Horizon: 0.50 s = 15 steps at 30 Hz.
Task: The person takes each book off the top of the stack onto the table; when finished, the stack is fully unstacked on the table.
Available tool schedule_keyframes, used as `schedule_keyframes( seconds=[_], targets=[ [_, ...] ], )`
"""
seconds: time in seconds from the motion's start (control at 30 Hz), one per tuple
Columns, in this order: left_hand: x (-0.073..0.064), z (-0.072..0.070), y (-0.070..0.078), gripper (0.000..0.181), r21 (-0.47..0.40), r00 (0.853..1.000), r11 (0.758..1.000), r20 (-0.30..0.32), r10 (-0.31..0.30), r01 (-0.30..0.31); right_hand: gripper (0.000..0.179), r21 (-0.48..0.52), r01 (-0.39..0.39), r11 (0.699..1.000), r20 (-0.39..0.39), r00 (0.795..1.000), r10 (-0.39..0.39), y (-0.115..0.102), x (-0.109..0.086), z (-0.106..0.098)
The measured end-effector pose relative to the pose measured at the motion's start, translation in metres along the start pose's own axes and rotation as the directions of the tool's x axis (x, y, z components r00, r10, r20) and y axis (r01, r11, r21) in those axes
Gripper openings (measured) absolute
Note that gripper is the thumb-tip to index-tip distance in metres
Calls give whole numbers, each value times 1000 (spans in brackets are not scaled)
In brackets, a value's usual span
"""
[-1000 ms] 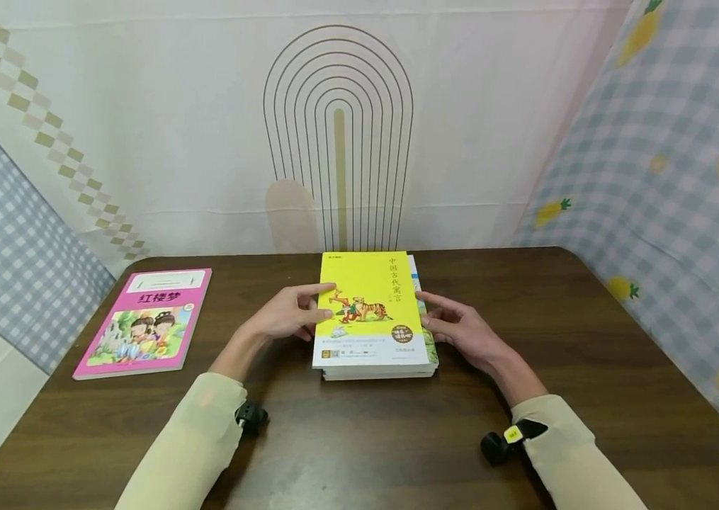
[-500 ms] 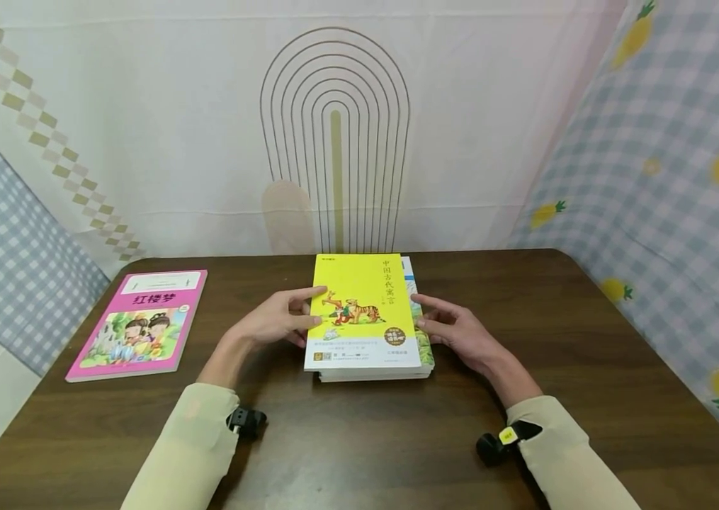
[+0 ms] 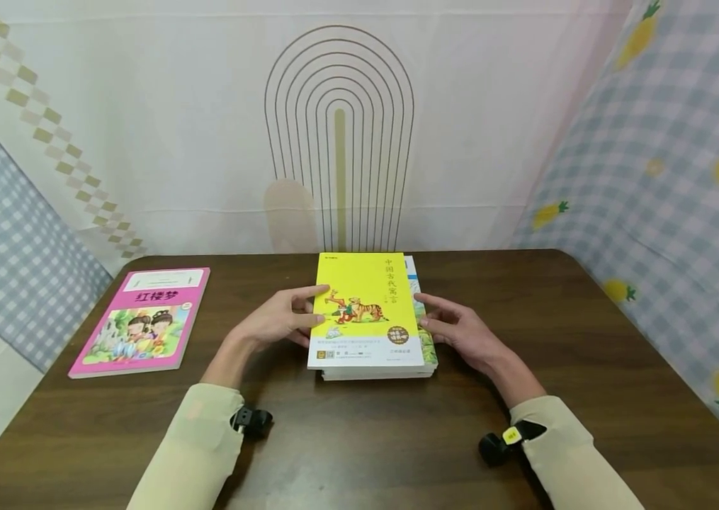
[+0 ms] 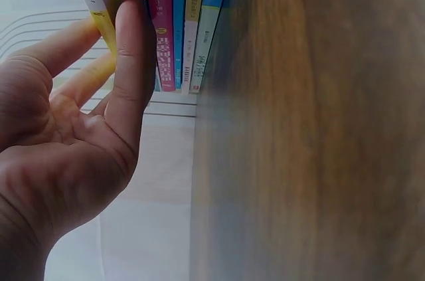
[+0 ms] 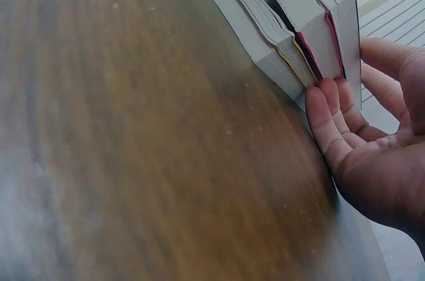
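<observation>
In the head view, a stack of books (image 3: pixel 428 347) lies at the middle of the table, topped by a yellow-covered book (image 3: pixel 362 280). My left hand (image 3: pixel 275 317) holds this top book by its left edge, two fingertips overlapping the cover. From the left wrist, the yellow book's spine (image 4: pixel 103 27) leans away from the spines below, and a lower finger (image 4: pixel 133 62) lies against the stack. My right hand (image 3: pixel 461 333) rests at the stack's opposite side. Its fingertips (image 5: pixel 319 101) touch the page edges (image 5: pixel 312 35) in the right wrist view.
A pink book (image 3: pixel 145 322) lies flat at the table's left. Behind the dark wooden table (image 3: pixel 359 439) hangs a white cloth (image 3: pixel 193 127) with an arch print, and a checked cloth (image 3: pixel 671 234) with pineapples borders the right side.
The yellow book has shifted a little left over the books beneath, with my left hand at its edge, baring more of the green cover. My right hand stays at the stack's side.
</observation>
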<state>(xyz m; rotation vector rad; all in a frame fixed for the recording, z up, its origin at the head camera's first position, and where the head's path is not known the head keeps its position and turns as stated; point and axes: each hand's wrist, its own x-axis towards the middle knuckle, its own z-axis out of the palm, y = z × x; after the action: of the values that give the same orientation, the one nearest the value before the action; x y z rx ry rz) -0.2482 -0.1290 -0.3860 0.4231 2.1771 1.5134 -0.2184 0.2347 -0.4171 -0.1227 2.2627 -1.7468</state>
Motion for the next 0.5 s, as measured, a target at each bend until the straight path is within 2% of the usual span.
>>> schedule_keyframes(
  seconds=[0.5],
  targets=[
    [0, 0, -1, 70, -23, 1000, 1000, -19, -11, 11, 66, -6, 9, 1000, 7, 1000, -9, 1, -1, -1]
  ],
)
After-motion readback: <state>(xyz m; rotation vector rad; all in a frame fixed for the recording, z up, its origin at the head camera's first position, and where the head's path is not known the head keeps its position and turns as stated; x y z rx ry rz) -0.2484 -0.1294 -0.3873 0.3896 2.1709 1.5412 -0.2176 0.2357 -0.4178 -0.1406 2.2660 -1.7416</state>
